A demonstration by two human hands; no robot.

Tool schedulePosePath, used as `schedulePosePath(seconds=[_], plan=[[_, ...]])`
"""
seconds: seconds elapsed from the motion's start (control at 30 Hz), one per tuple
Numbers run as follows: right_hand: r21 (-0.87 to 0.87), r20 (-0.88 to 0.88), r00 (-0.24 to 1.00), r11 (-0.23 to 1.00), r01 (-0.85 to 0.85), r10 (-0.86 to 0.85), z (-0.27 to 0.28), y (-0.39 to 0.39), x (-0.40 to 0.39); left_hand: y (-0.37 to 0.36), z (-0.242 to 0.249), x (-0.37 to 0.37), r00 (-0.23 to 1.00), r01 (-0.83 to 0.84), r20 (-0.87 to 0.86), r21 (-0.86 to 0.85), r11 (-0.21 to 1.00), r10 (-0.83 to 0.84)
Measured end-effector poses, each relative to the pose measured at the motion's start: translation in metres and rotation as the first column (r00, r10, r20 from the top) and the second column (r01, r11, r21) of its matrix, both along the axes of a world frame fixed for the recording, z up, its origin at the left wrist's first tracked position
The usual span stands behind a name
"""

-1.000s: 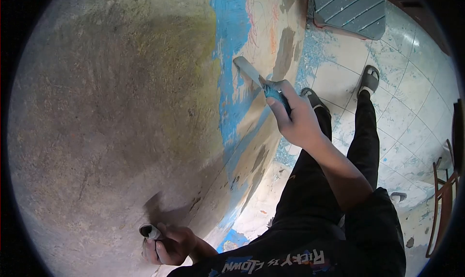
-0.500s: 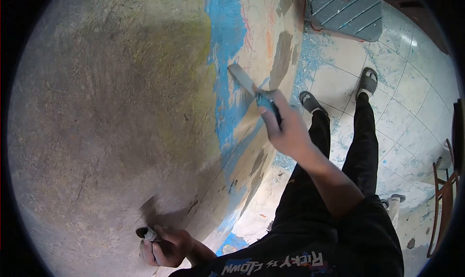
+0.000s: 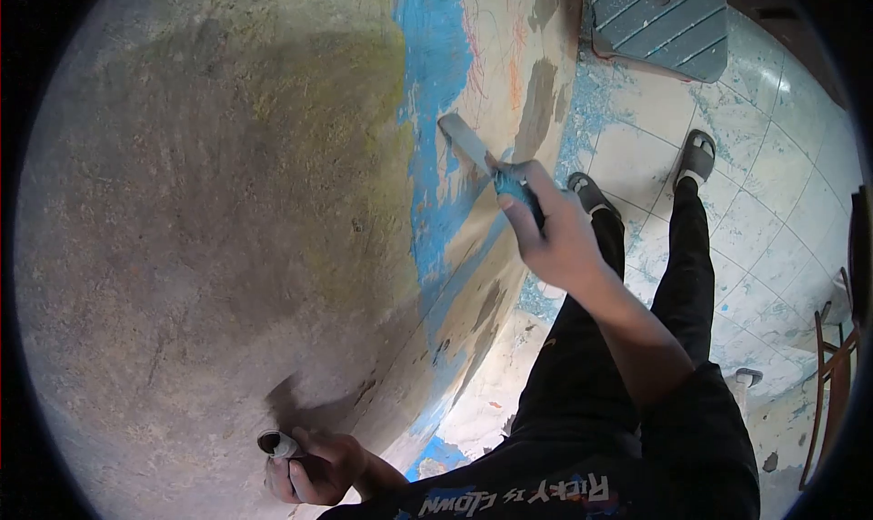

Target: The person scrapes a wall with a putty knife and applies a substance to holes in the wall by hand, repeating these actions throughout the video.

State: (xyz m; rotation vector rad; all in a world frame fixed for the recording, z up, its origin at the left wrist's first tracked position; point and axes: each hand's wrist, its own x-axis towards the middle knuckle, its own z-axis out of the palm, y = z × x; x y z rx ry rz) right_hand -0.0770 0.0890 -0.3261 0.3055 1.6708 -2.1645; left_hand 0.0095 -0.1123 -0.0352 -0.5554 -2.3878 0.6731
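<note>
My right hand (image 3: 556,224) is wrapped around the teal handle of a paint scraper (image 3: 466,141). The scraper's flat blade lies against the wall, its tip at a ragged band of blue paint (image 3: 432,29) next to the cream paint. Low on the left, my left hand (image 3: 318,470) is closed around a short pale tube (image 3: 284,444) with a dark hollow end. That hand is close to the bare grey-brown part of the wall (image 3: 227,247), and its shadow falls there.
Blue paint flakes litter the white tiled floor (image 3: 637,161) around my sandalled feet. A grey ribbed plastic step (image 3: 659,24) stands by the wall at the top. At the right edge is a brown wooden chair (image 3: 832,393).
The view has shifted slightly. The scraper's tip has moved a little up along the blue band in my right hand. My left hand keeps its hold near the same spot.
</note>
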Motion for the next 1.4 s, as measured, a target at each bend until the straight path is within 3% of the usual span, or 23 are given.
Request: schedulePosePath(seconds=[0.2, 0.33, 0.53, 0.73, 0.77, 0.87, 0.97, 1.03, 1.17, 1.27, 1.37, 1.4], plan=[[0.041, -0.059, 0.998, 0.999, 0.018, -0.016, 0.001, -0.003, 0.006, 0.001, -0.003, -0.002, 1.0, -0.012, -0.027, -0.014, 1.0, 0.012], [0.013, 0.031, 0.999, 0.999, -0.029, 0.029, 0.001, 0.004, -0.004, 0.001, -0.004, -0.001, 0.999, -0.023, -0.035, -0.015, 1.0, 0.022], [0.021, -0.012, 1.0, 1.0, 0.016, -0.016, 0.006, -0.001, -0.008, 0.002, -0.007, -0.002, 0.999, -0.021, -0.048, -0.014, 1.0, 0.021], [0.119, -0.011, 1.0, 0.993, 0.014, -0.012, -0.001, -0.004, -0.006, 0.002, -0.005, -0.001, 1.0, -0.02, -0.018, -0.004, 1.0, 0.02], [0.035, 0.0, 1.0, 0.999, 0.012, -0.012, -0.001, -0.007, 0.007, 0.0, -0.003, 0.0, 1.0, -0.013, 0.0, -0.007, 1.0, 0.013], [0.0, 0.064, 0.998, 1.0, -0.027, 0.027, 0.004, -0.007, 0.013, 0.001, -0.003, 0.0, 1.0, -0.017, 0.016, -0.028, 0.999, 0.018], [0.086, 0.012, 1.0, 0.996, 0.002, -0.003, -0.005, 0.0, -0.025, 0.0, -0.005, -0.001, 1.0, -0.003, -0.018, -0.021, 1.0, 0.003], [0.103, -0.05, 0.997, 0.993, 0.059, -0.054, -0.008, 0.0, -0.03, 0.003, -0.003, -0.002, 1.0, -0.018, -0.012, -0.074, 0.997, 0.017], [0.037, -0.027, 0.999, 0.998, -0.046, 0.047, -0.007, -0.005, 0.009, 0.0, 0.005, -0.001, 0.999, 0.032, 0.04, -0.114, 0.993, -0.028], [0.04, -0.008, 0.999, 0.999, -0.035, 0.036, -0.001, 0.003, -0.007, 0.002, 0.008, -0.001, 0.999, 0.014, 0.05, -0.172, 0.985, -0.005], [0.132, -0.053, 0.998, 0.991, 0.027, -0.02, -0.002, 0.006, -0.03, 0.009, -0.002, -0.005, 0.999, -0.045, 0.001, -0.093, 0.995, 0.045], [0.122, -0.039, 0.999, 0.992, -0.002, 0.007, 0.0, 0.008, -0.029, 0.005, 0.001, -0.002, 1.0, -0.023, 0.012, -0.157, 0.987, 0.026]])
